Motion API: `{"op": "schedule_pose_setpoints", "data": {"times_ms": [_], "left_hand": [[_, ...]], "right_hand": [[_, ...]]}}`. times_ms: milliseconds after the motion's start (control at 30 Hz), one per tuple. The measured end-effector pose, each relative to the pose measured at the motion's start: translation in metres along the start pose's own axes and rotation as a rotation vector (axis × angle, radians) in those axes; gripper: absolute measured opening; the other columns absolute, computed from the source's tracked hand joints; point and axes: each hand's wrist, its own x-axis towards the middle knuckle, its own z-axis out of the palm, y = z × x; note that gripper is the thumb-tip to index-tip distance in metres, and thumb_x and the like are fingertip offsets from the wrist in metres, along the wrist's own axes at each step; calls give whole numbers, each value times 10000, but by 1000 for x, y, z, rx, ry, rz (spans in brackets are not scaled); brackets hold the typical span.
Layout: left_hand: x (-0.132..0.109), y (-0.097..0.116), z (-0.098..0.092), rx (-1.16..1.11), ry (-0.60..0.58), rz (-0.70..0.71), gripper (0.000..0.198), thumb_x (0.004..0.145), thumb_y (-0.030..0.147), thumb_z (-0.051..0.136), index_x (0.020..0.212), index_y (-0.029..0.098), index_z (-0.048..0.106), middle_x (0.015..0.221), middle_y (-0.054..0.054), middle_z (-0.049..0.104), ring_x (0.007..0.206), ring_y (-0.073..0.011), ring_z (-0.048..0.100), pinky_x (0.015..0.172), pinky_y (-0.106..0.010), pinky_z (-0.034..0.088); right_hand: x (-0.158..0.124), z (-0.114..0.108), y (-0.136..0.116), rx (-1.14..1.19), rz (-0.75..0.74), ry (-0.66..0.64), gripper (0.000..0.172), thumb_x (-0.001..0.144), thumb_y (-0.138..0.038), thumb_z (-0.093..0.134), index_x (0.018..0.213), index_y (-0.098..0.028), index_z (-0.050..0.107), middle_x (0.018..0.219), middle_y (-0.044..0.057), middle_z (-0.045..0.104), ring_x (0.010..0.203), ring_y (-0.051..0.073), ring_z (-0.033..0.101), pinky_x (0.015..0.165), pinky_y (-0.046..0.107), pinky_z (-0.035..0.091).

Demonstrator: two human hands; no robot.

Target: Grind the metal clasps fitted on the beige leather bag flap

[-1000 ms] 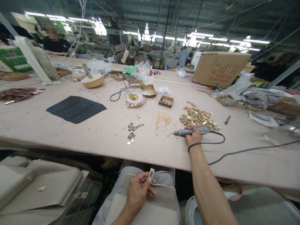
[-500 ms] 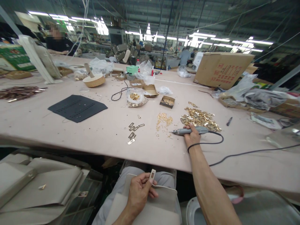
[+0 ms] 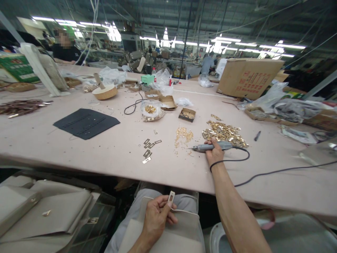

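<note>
Both hands gripped work items.
Right hand (image 3: 214, 153) clasped the power tool (image 3: 210, 147); left hand (image 3: 157, 215) pinched a small tab (image 3: 171, 198), detail unclear.

A black perforated sheet (image 3: 86, 123) lies on the pink surface (image 3: 52, 147). A cardboard box (image 3: 248, 78) stands far right; a white fan (image 3: 46, 70) stands far left.
</note>
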Motion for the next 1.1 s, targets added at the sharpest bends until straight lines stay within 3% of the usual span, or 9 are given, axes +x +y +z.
{"op": "schedule_pose_setpoints", "data": {"times_ms": [567,800,1033,1100], "left_hand": [[-1,0,-2,-4,-4,13,508,811,569,754,1010,105,696,869,-136,770,504,-187,717,430,-205,534],[-2,3,0,-14,-1,2,542,772,595,775,991,106,696,854,-137,772,491,-185,710,425,-209,532],[-7,16,8,-21,44,-17,492,756,537,787,970,103,696,820,-116,766,501,-188,713,442,-227,552],[-9,17,9,-21,37,-9,464,772,512,773,962,96,696,827,-115,763,523,-192,722,456,-230,563]], "right_hand": [[0,-4,-6,-8,-28,10,418,737,-288,895,801,-183,495,680,-83,520,562,68,507,638,269,618],[0,-2,-8,10,-14,-3,371,766,-218,863,804,-182,496,685,-82,512,569,64,500,641,249,608],[-24,9,-50,27,36,-62,298,817,-135,779,781,-175,487,687,-88,460,554,46,476,677,222,589],[-43,14,-68,30,-10,-186,232,818,-92,730,771,-163,514,710,-68,479,572,50,479,700,234,588]]}}
